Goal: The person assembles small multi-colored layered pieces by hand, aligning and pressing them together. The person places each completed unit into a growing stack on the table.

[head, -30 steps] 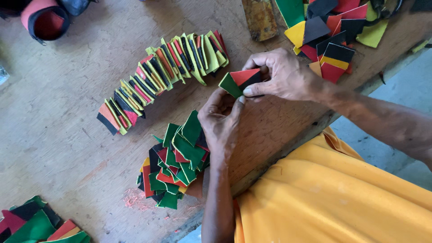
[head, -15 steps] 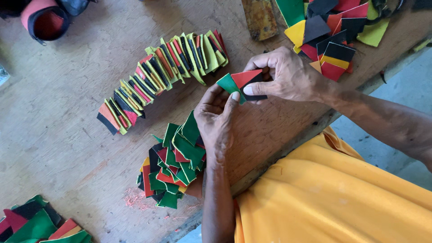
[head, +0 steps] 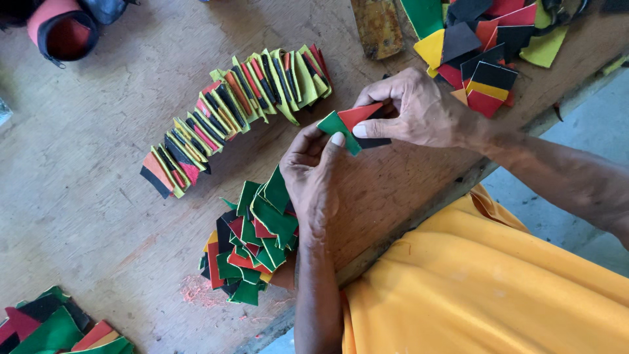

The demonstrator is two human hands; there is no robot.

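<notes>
I am holding a small stack of coloured pieces (head: 354,121) between both hands, just above the wooden worktop (head: 98,216). My left hand (head: 313,177) is closing its thumb and fingertips on the green corner of the stack, while my right hand (head: 416,111) is gripping the red and black end, fingers curled over it. Both hands are closed on the stack, and they are meeting at its middle.

Just below my left wrist, a loose heap of green, red and black cut pieces (head: 252,236) is lying on the worktop. Beyond my hands, a long curved row of folded pieces (head: 236,108) is standing on edge, yellow-green with red and black showing between. Near my right hand, at the far corner, a pile of larger scraps (head: 485,46) in yellow, red, black and green is resting. A red and black pouch (head: 62,29) is sitting at the far left edge. More green and red pieces (head: 52,328) are lying at the near left corner.
</notes>
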